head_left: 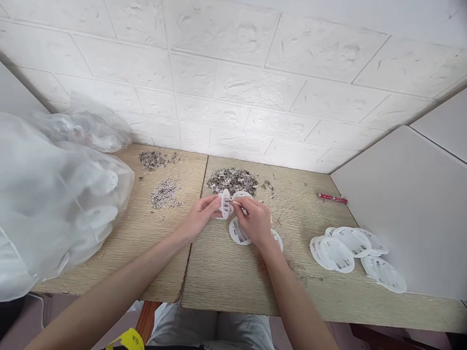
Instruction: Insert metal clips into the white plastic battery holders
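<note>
A white slotted plastic disc is tilted nearly edge-on above the middle of the table. My left hand pinches it from its left side. The fingers of my right hand are closed together at its right side; whatever they pinch is too small to make out. Around and beneath my right hand lie more white discs, partly covered by it. Just behind both hands is a large pile of small metal pieces.
Two smaller piles of metal parts lie on the left board. Bulky clear bags of white discs fill the far left. Several finished-looking discs overlap at the right, near a red tool. A white brick wall stands behind.
</note>
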A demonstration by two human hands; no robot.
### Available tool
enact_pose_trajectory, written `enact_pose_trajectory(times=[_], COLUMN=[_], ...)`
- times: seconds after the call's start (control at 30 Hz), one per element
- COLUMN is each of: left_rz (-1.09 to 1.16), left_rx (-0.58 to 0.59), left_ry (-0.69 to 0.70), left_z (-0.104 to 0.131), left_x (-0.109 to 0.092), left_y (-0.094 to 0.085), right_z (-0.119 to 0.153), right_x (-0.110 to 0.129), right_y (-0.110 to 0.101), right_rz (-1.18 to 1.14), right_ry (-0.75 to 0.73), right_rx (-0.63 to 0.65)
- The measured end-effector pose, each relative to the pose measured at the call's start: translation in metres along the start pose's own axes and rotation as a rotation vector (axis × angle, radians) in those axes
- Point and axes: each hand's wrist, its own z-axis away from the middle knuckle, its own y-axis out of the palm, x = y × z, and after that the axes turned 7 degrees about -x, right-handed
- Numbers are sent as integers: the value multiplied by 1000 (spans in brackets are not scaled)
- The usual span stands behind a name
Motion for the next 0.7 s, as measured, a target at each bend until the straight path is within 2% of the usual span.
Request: enact_pose_trajectory(times=[0.5, 0.7], left_rz=[13, -1], left_rx=[-10, 15], left_ry=[2, 15], left_z=[0, 0], left_x=[0, 1], left_y=[0, -1], right_z=[0, 0], right_x=[-1, 0], right_y=[-2, -1], right_rz=[12, 10], right_ry=[6, -2], right_rx=[32, 3])
